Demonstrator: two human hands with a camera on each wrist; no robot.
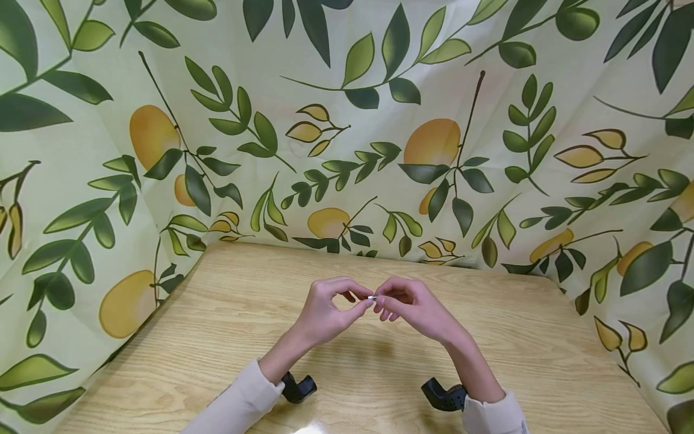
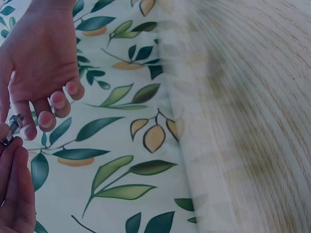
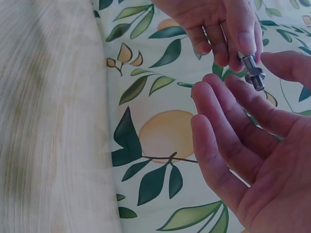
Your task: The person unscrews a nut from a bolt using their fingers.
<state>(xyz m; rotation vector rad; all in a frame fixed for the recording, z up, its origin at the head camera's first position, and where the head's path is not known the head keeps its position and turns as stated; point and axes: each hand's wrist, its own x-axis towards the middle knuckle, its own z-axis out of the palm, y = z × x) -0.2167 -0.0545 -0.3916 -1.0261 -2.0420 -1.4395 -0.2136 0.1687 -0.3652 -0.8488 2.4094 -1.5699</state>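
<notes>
A small metal bolt (image 1: 372,297) with a hex nut (image 3: 255,75) on its thread is held above the table. My left hand (image 1: 332,307) pinches its head end between thumb and fingertips. In the right wrist view the threaded end of the bolt (image 3: 250,63) points toward my right palm. My right hand (image 1: 414,307) is close at the other end, thumb and index finger on either side of the nut, the other fingers loosely extended. A gap shows between the right index fingertip and the nut; whether the thumb touches is unclear.
Under both hands is a wood-grain table (image 1: 260,283). A cloth (image 1: 358,138) printed with leaves and fruit stands around its back and sides. Black wrist mounts (image 1: 446,395) sit at both cuffs.
</notes>
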